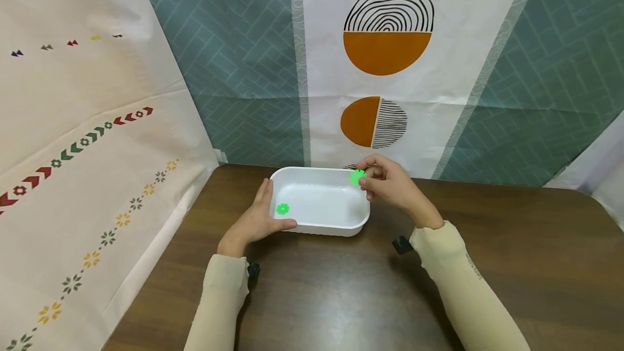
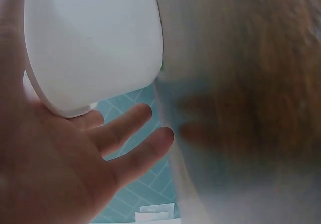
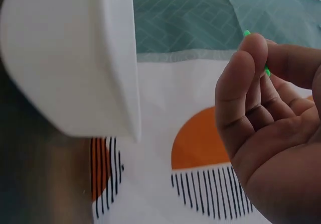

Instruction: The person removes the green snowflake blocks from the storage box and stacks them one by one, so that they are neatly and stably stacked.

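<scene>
A white rectangular tray (image 1: 319,228) with rounded corners sits on the table. Its near-left corner lies in the crook of my left hand (image 1: 260,218), thumb along the front rim and straight fingers along the left end. In the left wrist view, fingers of that hand (image 2: 125,138) extend past the tray's white wall (image 2: 95,43). Inside the tray, at its left end, lies a green flower-shaped disc (image 1: 283,209). My right hand (image 1: 390,183) pinches another green flower-shaped disc (image 1: 357,177) above the far-right corner. Only the disc's edge (image 3: 267,72) shows between thumb and fingertips in the right wrist view.
The brown wooden table (image 1: 331,291) extends in front of the tray and to its right. Behind stands a teal and white patterned cloth (image 1: 322,69). A cream embroidered cloth (image 1: 107,177) hangs at the left.
</scene>
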`<state>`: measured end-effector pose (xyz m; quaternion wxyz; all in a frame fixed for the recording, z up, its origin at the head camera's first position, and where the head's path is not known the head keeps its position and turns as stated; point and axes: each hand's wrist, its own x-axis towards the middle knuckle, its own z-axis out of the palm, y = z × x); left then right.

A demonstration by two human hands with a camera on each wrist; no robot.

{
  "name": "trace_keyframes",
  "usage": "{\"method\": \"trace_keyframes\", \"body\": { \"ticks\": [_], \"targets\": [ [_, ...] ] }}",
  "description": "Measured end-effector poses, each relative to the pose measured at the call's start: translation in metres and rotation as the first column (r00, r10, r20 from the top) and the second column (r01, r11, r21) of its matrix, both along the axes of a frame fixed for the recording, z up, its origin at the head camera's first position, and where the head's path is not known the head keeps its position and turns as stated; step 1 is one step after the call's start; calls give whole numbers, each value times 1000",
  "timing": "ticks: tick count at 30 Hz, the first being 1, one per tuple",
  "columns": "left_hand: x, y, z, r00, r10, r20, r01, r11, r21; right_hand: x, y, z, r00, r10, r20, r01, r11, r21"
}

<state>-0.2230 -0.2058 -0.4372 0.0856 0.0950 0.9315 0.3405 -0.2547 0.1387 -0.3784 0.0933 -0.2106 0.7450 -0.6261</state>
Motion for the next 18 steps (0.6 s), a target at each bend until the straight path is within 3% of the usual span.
{"method": "trace_keyframes", "body": {
  "ticks": [10,18],
  "targets": [
    [-1,-1,-2,1000,0,-5,0,1000,1,-1,43,-9,998,-66,-11,67,997,27],
    [-1,-1,-3,1000,3,-6,-3,1000,5,-5,74,-16,994,-113,3,113,993,-25]
  ]
}}
